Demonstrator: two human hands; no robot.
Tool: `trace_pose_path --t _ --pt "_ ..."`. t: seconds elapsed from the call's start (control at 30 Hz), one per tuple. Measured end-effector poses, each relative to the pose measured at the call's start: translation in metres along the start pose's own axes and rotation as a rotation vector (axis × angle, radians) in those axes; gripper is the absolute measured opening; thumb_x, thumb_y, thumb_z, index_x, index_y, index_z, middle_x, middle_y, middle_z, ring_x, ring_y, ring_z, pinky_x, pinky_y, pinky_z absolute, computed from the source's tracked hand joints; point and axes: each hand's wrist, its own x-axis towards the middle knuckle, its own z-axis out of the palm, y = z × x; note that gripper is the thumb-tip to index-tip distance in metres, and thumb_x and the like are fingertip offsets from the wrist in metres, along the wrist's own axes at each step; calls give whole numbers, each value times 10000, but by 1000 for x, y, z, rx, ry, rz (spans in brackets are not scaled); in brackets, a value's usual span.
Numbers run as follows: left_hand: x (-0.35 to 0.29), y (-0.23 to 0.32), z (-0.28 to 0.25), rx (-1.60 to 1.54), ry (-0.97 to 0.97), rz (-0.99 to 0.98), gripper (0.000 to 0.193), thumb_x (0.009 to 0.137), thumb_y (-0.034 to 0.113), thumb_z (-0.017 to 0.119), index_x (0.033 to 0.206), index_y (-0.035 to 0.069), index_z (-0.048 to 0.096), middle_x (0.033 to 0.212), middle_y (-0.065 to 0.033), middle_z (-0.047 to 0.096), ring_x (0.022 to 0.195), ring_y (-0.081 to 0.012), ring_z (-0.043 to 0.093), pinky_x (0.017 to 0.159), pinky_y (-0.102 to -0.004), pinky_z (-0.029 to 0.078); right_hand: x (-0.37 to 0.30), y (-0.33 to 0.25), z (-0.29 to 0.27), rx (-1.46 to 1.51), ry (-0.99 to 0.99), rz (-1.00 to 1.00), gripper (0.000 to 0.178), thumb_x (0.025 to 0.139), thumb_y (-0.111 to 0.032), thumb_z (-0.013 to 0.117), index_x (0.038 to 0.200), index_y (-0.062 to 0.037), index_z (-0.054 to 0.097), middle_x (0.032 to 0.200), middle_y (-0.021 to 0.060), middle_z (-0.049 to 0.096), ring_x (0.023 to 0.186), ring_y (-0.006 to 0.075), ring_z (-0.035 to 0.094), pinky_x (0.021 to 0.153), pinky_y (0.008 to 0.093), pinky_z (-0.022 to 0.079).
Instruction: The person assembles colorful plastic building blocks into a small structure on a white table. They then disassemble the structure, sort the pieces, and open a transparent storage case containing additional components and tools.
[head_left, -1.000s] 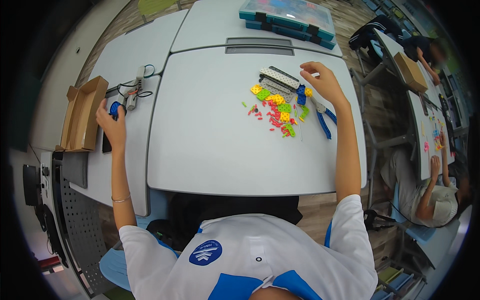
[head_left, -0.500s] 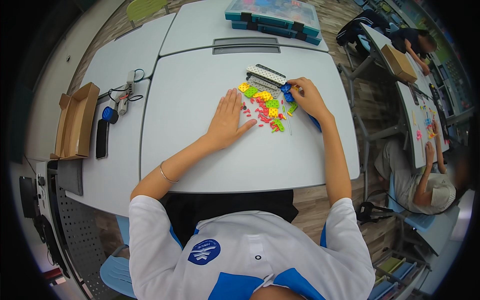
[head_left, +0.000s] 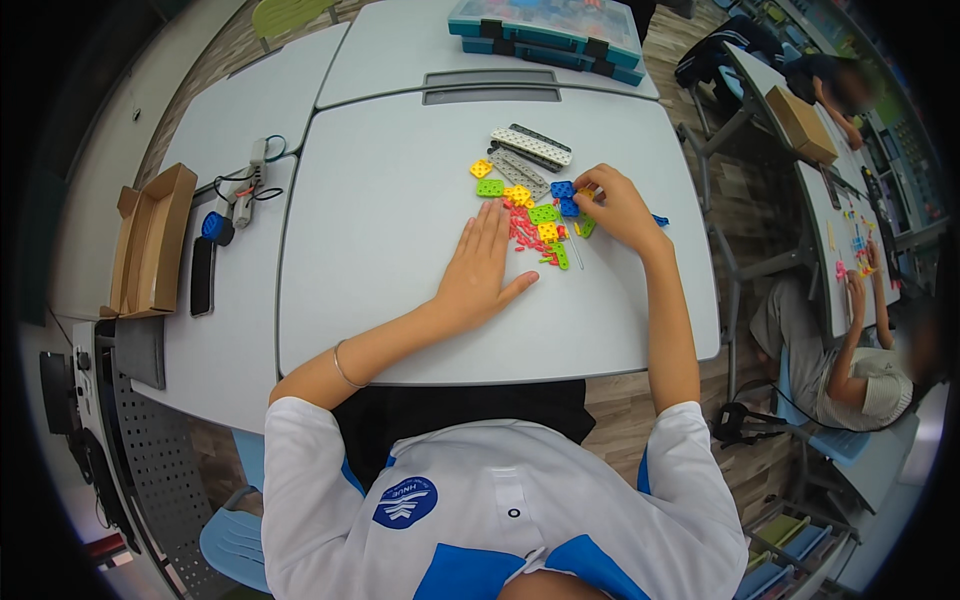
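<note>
My left hand [head_left: 480, 265] lies flat on the table with its fingers stretched, its fingertips against a heap of small red pegs [head_left: 524, 232]. My right hand [head_left: 614, 208] has its fingers bent into a pinch beside the blue blocks [head_left: 564, 198]; what they hold is mostly hidden. Yellow blocks [head_left: 519, 195] and green blocks [head_left: 543, 214], pierced with holes, lie around the pegs. A thin rod [head_left: 576, 250] points toward me. Behind are grey perforated plates [head_left: 520, 174] and a white perforated beam [head_left: 530, 146].
Two stacked teal cases [head_left: 550, 45] stand on the far table. To the left are an open cardboard box [head_left: 150, 240], a phone [head_left: 203, 275] and a power strip [head_left: 250, 190] with cables. A small blue piece [head_left: 660, 220] lies past my right wrist. People sit at tables on the right.
My left hand has slid right and the red pegs sit closer together. Leftmost yellow and green blocks now lie apart. The blue blocks have shifted slightly left and nearer, beside my right hand.
</note>
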Motion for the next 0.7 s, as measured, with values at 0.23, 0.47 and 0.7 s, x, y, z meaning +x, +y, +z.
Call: trace_pose_path --t 0.23,0.47,0.7 --pt "-10 8 -8 -31 -16 34 917 970 464 611 1525 -136 198 1588 -345 217 1516 -448 187 1239 -514 166 -3 -9 9 37 -42 -41 190 896 -116 710 1045 1 705 1020 107 663 922 207 652 845 322 536" --pt "-26 10 -28 -103 -35 21 903 950 382 666 1535 -120 196 1584 -335 229 1505 -442 216 1232 -474 215 -5 -23 26 51 -39 -137 183 899 -132 714 1032 -6 702 1014 113 659 901 220 649 847 324 538" --pt "-19 -15 -44 -128 79 -62 721 968 248 642 1521 -58 296 1538 -266 332 1420 -420 340 1185 -461 301 -9 -38 25 132 -71 -168 170 906 -114 701 1037 -5 698 1005 108 667 912 205 644 840 318 536"
